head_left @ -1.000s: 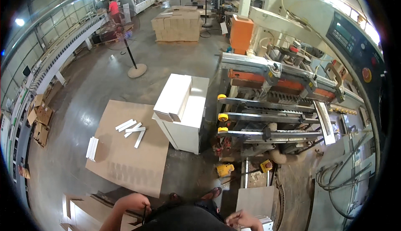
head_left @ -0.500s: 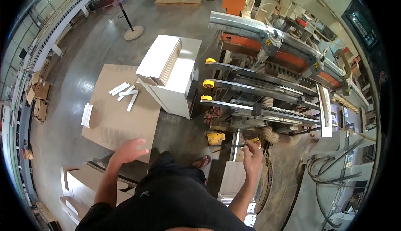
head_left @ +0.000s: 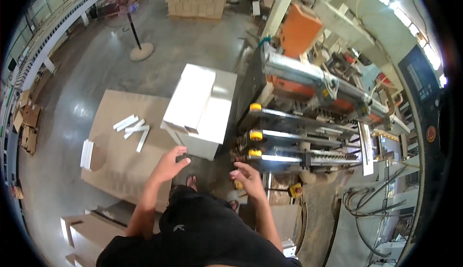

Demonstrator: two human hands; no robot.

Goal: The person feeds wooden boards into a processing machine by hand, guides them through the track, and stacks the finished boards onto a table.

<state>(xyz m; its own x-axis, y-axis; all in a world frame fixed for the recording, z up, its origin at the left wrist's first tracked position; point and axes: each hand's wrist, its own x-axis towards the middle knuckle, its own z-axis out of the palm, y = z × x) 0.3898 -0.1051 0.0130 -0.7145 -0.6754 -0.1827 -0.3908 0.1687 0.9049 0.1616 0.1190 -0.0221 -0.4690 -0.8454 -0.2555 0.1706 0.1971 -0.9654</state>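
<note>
From my remote seat I see both bare hands raised ahead of the black shirt, neither grasping anything. The left hand (head_left: 170,165) is released, its thumb and fingers spread apart, just beside the near lower part of a white cabinet-like stand (head_left: 223,104). The right hand (head_left: 249,179) is empty too, fingers loosely curved, near the yellow rollers (head_left: 255,136) at the left ends of the machine's metal rails (head_left: 284,158). The stack of white panels (head_left: 192,91) rests on top of the stand, on its left part, beyond both hands and apart from them. On my left, a brown cardboard sheet (head_left: 108,173) covers the floor; loose white strips (head_left: 142,139) lie crossed on it, and a bundle of white strips (head_left: 87,154) sits at its left edge. Over to my right, a long white strip (head_left: 365,149) stretches across the rails near their far ends.
</note>
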